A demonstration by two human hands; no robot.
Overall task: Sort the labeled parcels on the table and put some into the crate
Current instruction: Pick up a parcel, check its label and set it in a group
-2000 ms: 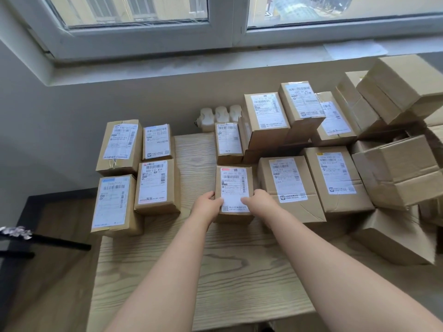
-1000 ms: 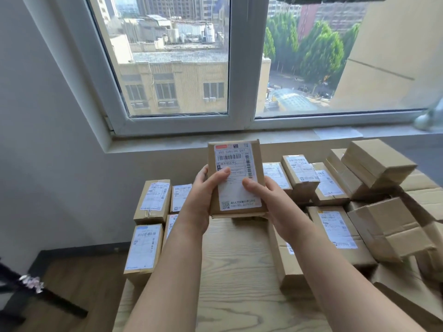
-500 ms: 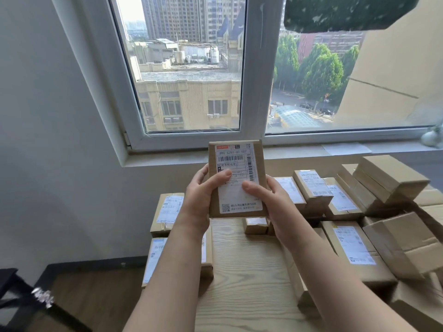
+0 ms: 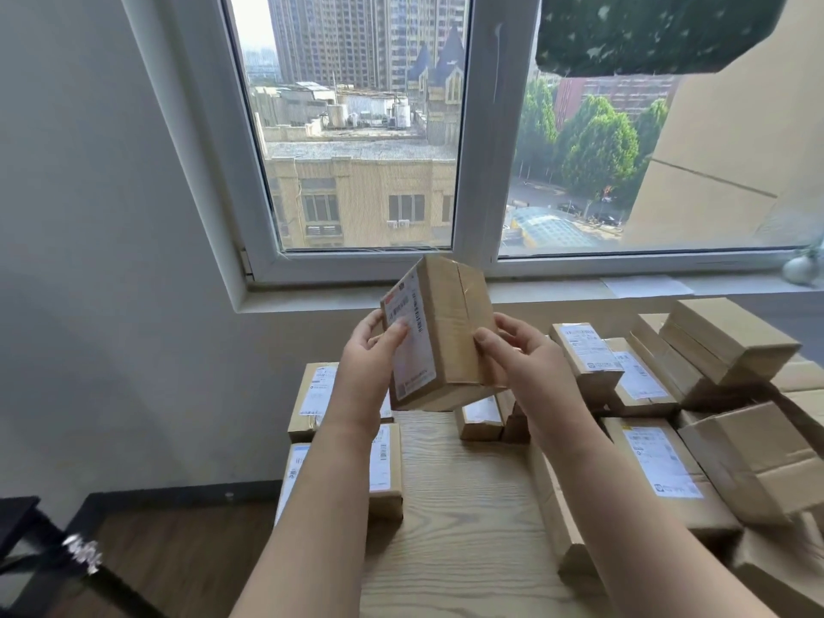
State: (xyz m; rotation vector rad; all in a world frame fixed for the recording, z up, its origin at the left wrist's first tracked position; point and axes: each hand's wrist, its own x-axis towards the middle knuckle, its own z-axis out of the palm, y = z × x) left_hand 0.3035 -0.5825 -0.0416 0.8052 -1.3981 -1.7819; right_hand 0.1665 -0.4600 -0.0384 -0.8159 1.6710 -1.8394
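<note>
A small brown cardboard parcel (image 4: 450, 332) with a white label is held up in front of the window sill, above the wooden table (image 4: 463, 519). It is turned so the label faces left and its taped side faces me. My left hand (image 4: 372, 363) grips its labelled face, thumb on the label. My right hand (image 4: 517, 354) grips its right side. Labelled parcels (image 4: 383, 457) lie in a group at the left of the table. More labelled parcels (image 4: 660, 461) lie at the right. No crate is in view.
Plain cardboard boxes (image 4: 722, 336) are stacked at the far right. A small parcel (image 4: 481, 414) stands below the held one. A window (image 4: 472, 127) and its sill lie behind the table. Dark furniture (image 4: 26, 541) stands on the floor at the lower left.
Both hands lifted the parcel off the table to chest height, label toward me. Since then it has been rotated so the label faces left and a taped side shows.
</note>
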